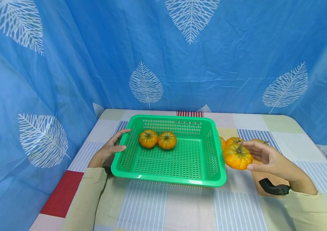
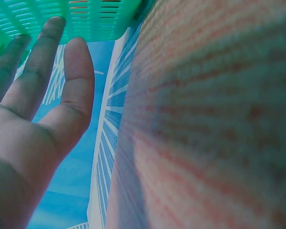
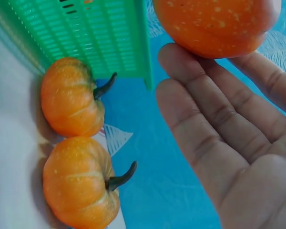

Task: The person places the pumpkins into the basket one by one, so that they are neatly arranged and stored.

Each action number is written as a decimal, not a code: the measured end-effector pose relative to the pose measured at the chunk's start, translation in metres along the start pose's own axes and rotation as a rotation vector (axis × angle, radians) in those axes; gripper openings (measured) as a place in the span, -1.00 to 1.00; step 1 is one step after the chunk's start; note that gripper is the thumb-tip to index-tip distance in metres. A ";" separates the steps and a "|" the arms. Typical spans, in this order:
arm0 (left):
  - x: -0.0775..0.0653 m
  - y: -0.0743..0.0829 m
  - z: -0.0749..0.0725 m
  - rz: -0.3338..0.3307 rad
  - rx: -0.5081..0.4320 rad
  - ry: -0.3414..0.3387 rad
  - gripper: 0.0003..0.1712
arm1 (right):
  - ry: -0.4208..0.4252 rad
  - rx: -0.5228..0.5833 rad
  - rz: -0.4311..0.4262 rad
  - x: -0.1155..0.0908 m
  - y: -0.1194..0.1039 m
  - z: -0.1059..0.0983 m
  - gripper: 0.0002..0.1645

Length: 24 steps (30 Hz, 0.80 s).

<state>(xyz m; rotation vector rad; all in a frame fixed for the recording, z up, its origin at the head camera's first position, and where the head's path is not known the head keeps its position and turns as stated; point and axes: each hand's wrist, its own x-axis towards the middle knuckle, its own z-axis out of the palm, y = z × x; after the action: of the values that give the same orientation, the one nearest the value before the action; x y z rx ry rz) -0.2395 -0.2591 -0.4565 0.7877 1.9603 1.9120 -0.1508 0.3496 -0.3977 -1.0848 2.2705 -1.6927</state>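
Observation:
A green plastic basket point(image 1: 169, 183) with slotted walls holds two small orange pumpkins, one pumpkin point(image 1: 148, 139) touching the other point(image 1: 167, 140) toward its back left. My left hand point(image 1: 108, 148) rests at the basket's left rim; its fingers point(image 2: 40, 62) reach the slotted wall, extended. Just off the basket's right side, my right hand point(image 1: 270, 160) grips an orange pumpkin point(image 1: 235, 158) with thumb and fingers, stem up. From the right wrist view, this pumpkin point(image 3: 219, 26) lies against the fingertips, raised beside the green wall.
More pumpkins sit on the table right of the basket, partly hidden by the right hand; two of them, an upper pumpkin point(image 3: 69, 98) and a lower pumpkin point(image 3: 78, 183), show dark curved stems. A wooden board point(image 1: 262, 189) lies under the right wrist. A blue leaf-print curtain point(image 1: 209, 70) hangs behind.

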 end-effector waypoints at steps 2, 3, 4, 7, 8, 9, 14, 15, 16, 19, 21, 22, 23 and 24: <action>0.000 0.000 0.000 0.000 0.003 0.002 -0.35 | 0.000 -0.029 0.006 0.002 -0.002 0.001 -0.08; 0.000 0.000 -0.001 -0.002 0.003 0.003 -0.35 | 0.001 -0.044 0.011 0.003 -0.003 0.002 -0.08; 0.000 0.000 -0.001 -0.004 0.003 0.003 -0.35 | 0.003 -0.058 0.019 0.004 -0.005 0.003 -0.06; -0.001 0.000 -0.001 -0.007 -0.003 0.002 -0.33 | -0.001 -0.072 0.026 0.009 -0.008 0.005 -0.02; -0.001 0.000 -0.001 -0.009 -0.006 0.002 -0.33 | -0.005 -0.072 0.025 0.012 -0.009 0.006 -0.02; -0.001 0.000 -0.001 -0.010 -0.007 0.004 -0.33 | -0.012 -0.068 0.020 0.015 -0.011 0.007 -0.02; -0.001 0.001 0.001 -0.013 -0.013 0.002 -0.32 | -0.044 -0.090 0.014 0.029 -0.022 0.012 -0.15; -0.001 0.002 0.001 -0.015 -0.013 0.001 -0.32 | -0.050 -0.097 0.016 0.032 -0.024 0.013 -0.18; -0.001 0.002 0.001 -0.015 -0.015 -0.001 -0.32 | -0.055 -0.109 0.019 0.035 -0.026 0.014 -0.20; -0.001 0.003 0.002 -0.017 -0.016 -0.003 -0.32 | -0.077 -0.139 0.023 0.043 -0.032 0.015 -0.21; -0.001 0.004 0.002 -0.015 -0.018 -0.005 -0.33 | -0.096 -0.154 0.024 0.049 -0.035 0.016 -0.21; -0.001 0.004 0.002 -0.013 -0.019 -0.007 -0.33 | -0.108 -0.158 0.025 0.052 -0.036 0.016 -0.21; -0.001 0.004 0.002 -0.013 -0.020 -0.007 -0.33 | -0.118 -0.161 0.027 0.056 -0.038 0.017 -0.21; -0.001 0.004 0.002 -0.013 -0.023 -0.008 -0.33 | -0.129 -0.164 0.031 0.059 -0.039 0.017 -0.21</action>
<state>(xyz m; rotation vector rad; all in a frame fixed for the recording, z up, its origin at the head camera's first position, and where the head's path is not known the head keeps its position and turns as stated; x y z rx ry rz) -0.2371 -0.2581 -0.4526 0.7732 1.9310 1.9178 -0.1674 0.2963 -0.3509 -1.1474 2.3637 -1.4017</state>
